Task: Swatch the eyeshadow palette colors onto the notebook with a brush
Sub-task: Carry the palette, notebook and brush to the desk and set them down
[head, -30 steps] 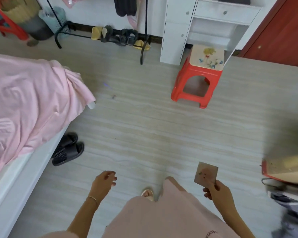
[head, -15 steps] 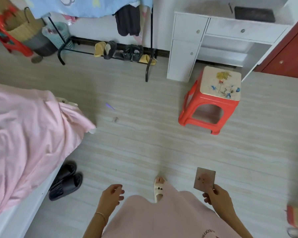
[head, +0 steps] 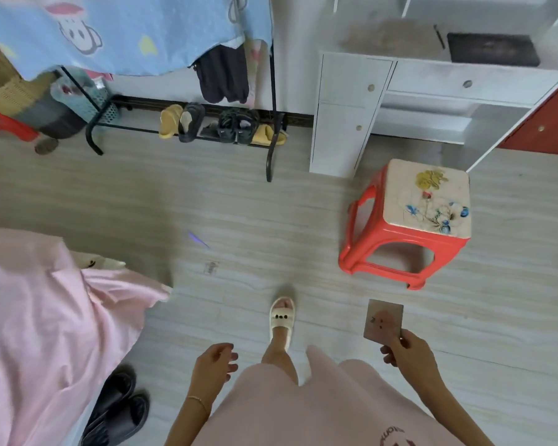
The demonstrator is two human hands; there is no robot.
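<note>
My right hand [head: 409, 352] grips the near edge of a small flat brownish square, the closed eyeshadow palette [head: 384, 320], and holds it out low at the right above the floor. My left hand [head: 215, 365] hangs at my side, fingers loosely curled, holding nothing. On the white desk [head: 432, 78] at the far right lies a dark rectangular object [head: 493, 49], perhaps the notebook, with a thin dark stick [head: 438, 37] beside it. A brush cannot be made out for sure.
A red plastic stool [head: 409, 223] with a flowered top stands in front of the desk. A bed with a pink sheet [head: 45, 333] fills the left. A clothes rack with shoes [head: 223, 123] lines the far wall. Black sandals [head: 116, 410] lie by the bed.
The view has moved forward towards the desk and stool; both now appear closer and lower in the frame. My right hand still carries the palette, and my foot has stepped ahead.
</note>
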